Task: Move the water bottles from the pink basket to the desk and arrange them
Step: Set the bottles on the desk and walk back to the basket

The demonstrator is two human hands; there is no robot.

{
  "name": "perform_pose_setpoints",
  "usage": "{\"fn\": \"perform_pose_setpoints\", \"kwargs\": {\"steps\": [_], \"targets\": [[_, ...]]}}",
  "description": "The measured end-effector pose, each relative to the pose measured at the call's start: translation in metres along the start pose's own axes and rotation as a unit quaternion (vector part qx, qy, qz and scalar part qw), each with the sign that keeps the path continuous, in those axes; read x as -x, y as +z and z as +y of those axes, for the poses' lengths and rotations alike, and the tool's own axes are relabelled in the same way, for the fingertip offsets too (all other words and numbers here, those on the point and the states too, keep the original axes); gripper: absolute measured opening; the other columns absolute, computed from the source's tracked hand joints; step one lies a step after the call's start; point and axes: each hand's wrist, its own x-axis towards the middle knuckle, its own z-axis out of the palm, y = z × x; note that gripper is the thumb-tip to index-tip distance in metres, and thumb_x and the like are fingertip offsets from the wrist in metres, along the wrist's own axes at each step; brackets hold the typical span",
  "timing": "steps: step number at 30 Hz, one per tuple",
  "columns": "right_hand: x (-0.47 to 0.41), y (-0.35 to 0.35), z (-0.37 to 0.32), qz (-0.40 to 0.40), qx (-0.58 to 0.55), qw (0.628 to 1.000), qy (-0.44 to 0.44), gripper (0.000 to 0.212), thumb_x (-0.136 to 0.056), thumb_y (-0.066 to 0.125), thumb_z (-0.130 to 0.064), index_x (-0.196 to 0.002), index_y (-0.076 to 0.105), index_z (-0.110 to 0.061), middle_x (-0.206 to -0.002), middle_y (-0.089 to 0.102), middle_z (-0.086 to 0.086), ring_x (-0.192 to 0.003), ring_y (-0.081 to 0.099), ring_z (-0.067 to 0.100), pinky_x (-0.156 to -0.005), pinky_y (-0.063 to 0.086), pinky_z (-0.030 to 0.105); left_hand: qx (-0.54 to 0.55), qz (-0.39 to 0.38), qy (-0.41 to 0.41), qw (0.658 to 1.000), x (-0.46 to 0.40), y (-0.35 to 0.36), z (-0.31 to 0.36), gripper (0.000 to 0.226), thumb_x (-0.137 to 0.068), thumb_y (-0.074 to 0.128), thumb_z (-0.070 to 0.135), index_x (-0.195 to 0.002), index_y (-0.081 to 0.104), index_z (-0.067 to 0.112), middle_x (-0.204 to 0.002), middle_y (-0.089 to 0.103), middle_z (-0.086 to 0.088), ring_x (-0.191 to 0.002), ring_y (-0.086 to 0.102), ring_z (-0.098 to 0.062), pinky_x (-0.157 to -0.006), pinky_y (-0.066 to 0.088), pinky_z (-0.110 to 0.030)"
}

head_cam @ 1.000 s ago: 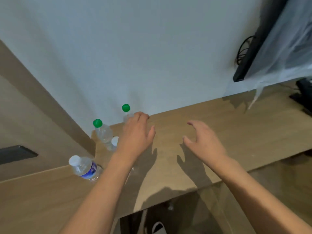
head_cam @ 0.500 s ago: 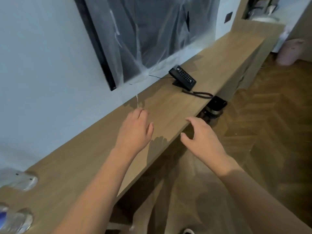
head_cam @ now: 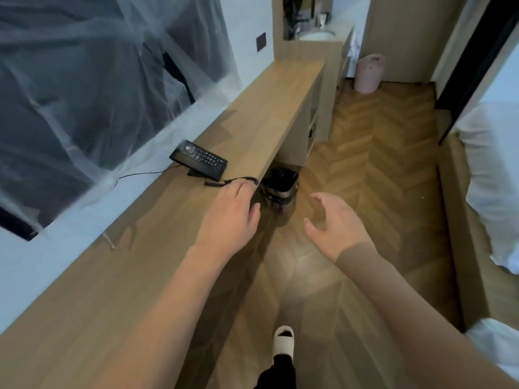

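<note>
Pink basket [head_cam: 368, 73], perhaps, far down herringbone floor [head_cam: 379, 169]; long wooden desk [head_cam: 157, 220] alongside; both hands open, empty.

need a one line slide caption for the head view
Both empty hands, left and right, held open beside the long wooden desk, pink basket far down the floor.

Far beyond both hands, the pink basket [head_cam: 369, 73] is too small to show its contents. The left hand [head_cam: 229, 217] covers part of the phone cord [head_cam: 233, 181]. The desk [head_cam: 174, 248] is cut off behind the left hand, at the bottom edge.
</note>
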Motion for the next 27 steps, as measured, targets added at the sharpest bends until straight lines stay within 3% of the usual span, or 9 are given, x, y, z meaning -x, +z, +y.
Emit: {"fn": "perform_pose_setpoints", "kwargs": {"steps": [7,9,14,27], "targets": [[-0.123,-0.027,0.075,0.034,0.026,0.999,0.012,0.056,-0.088,0.067,-0.026,-0.139,0.049,-0.010,-0.135,0.054,0.008,-0.122,0.052,0.023,-0.106,0.039,0.030,0.014,-0.002,0.018,1.000,-0.146,0.079,0.013,0.034,-0.095,0.056,0.025,-0.126,0.056,0.010,-0.126,0.057,-0.007,-0.111,0.055,-0.026,-0.095,0.046,-0.039],[-0.167,-0.040,0.092,0.031,0.032,0.999,0.028,0.056,-0.089,0.065,-0.028,-0.140,0.046,-0.014,-0.136,0.053,0.005,-0.123,0.051,0.020,-0.102,0.037,0.026,0.018,-0.005,0.020,1.000,-0.195,0.100,0.014,0.032,-0.095,0.057,0.024,-0.124,0.057,0.010,-0.123,0.058,-0.008,-0.109,0.057,-0.026,-0.090,0.047,-0.037],[-0.261,-0.077,0.138,0.038,0.037,0.997,0.061,0.055,-0.090,0.063,-0.031,-0.141,0.044,-0.021,-0.139,0.050,-0.002,-0.125,0.048,0.016,-0.099,0.035,0.023,0.046,-0.015,0.048,0.998,-0.315,0.140,0.030,0.035,-0.097,0.054,0.025,-0.129,0.055,0.010,-0.130,0.055,-0.005,-0.117,0.052,-0.022,-0.100,0.046,-0.036],[-0.502,-0.152,0.290,0.078,0.029,0.993,0.082,0.055,-0.091,0.061,-0.031,-0.142,0.044,-0.017,-0.140,0.050,-0.001,-0.129,0.045,0.014,-0.106,0.033,0.026,0.057,-0.014,0.102,0.993,-0.590,0.257,0.101,0.035,-0.097,0.057,0.025,-0.129,0.058,0.011,-0.128,0.059,-0.004,-0.116,0.056,-0.017,-0.099,0.050,-0.030]]}}
